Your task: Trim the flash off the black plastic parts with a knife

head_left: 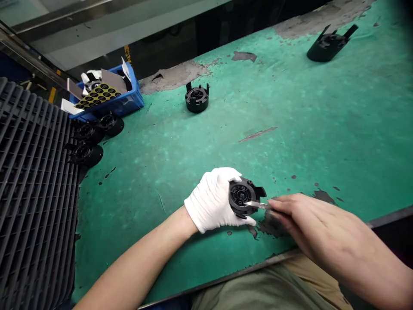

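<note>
My left hand [213, 200], in a white glove, is wrapped round a round black plastic part [240, 193] with prongs on its rim. The part's inner face, with rings and small holes, is turned up towards me. Bare, my right hand [309, 219] pinches a thin blade-like metal tool [256, 204], perhaps a knife or tweezers; I cannot tell which. Its pointed tip lies over the lower middle of the part's face. Whether the tip touches the plastic is not clear.
On the worn green table [161, 163] stand a similar black part [196, 100] and another, tilted-looking one [329, 45] at the far right. Several more black parts [85, 153] sit by a blue bin [129, 101] holding scraps. A dark slatted stack [35, 193] borders the left.
</note>
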`<control>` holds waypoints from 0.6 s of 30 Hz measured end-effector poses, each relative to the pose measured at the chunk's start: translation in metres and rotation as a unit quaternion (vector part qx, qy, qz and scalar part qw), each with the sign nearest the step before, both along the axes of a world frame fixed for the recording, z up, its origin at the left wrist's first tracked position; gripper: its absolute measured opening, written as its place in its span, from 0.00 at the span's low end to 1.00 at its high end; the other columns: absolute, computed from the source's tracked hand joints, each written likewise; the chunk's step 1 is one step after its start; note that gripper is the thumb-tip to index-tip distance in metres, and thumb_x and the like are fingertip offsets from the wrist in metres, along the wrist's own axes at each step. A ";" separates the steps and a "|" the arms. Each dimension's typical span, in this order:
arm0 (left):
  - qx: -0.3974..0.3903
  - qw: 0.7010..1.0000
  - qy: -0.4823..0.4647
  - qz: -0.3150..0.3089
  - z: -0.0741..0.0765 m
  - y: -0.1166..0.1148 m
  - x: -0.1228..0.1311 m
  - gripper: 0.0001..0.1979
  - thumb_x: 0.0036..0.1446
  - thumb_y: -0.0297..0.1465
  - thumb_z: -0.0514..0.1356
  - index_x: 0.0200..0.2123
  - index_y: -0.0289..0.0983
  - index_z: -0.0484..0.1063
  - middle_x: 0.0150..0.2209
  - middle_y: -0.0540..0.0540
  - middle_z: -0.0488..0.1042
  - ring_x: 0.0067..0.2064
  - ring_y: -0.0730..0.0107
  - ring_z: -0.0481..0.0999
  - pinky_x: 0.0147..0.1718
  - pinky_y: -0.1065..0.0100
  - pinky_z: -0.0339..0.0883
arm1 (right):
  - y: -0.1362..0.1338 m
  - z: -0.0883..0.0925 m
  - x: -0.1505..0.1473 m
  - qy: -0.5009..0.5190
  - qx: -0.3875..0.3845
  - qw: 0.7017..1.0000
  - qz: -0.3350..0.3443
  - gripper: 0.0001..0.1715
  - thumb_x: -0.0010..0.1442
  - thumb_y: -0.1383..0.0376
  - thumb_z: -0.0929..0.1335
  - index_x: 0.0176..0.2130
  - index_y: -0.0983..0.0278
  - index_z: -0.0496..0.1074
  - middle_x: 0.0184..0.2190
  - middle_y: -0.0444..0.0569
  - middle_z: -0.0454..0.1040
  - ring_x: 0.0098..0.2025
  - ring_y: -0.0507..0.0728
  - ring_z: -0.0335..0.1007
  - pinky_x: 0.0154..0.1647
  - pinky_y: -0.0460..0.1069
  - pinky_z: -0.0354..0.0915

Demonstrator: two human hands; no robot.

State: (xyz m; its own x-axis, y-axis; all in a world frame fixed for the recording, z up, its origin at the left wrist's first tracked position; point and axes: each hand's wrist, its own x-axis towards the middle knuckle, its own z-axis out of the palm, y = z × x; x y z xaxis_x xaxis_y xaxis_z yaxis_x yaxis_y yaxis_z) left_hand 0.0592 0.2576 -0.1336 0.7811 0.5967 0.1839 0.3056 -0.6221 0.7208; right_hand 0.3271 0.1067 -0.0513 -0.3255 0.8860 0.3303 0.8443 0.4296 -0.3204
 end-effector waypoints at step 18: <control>-0.002 1.000 -0.003 -0.018 0.002 -0.002 -0.002 0.56 0.52 0.70 0.88 0.69 0.42 0.78 0.66 0.31 0.88 0.64 0.30 0.93 0.65 0.34 0.92 | 0.008 0.014 -0.010 -0.093 0.010 0.994 0.052 0.17 0.86 0.73 0.65 0.45 0.56 0.74 0.35 0.48 0.78 0.32 0.61 0.77 0.35 0.59 0.71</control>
State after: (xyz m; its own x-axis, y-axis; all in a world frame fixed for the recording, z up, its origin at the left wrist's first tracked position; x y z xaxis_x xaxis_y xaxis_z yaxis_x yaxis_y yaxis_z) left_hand 0.0573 0.2556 -0.1314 0.8008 0.5693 0.1861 0.2796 -0.6301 0.7245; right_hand 0.3171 0.1146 -0.0376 -0.4729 0.8376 0.2733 0.8383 0.5233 -0.1530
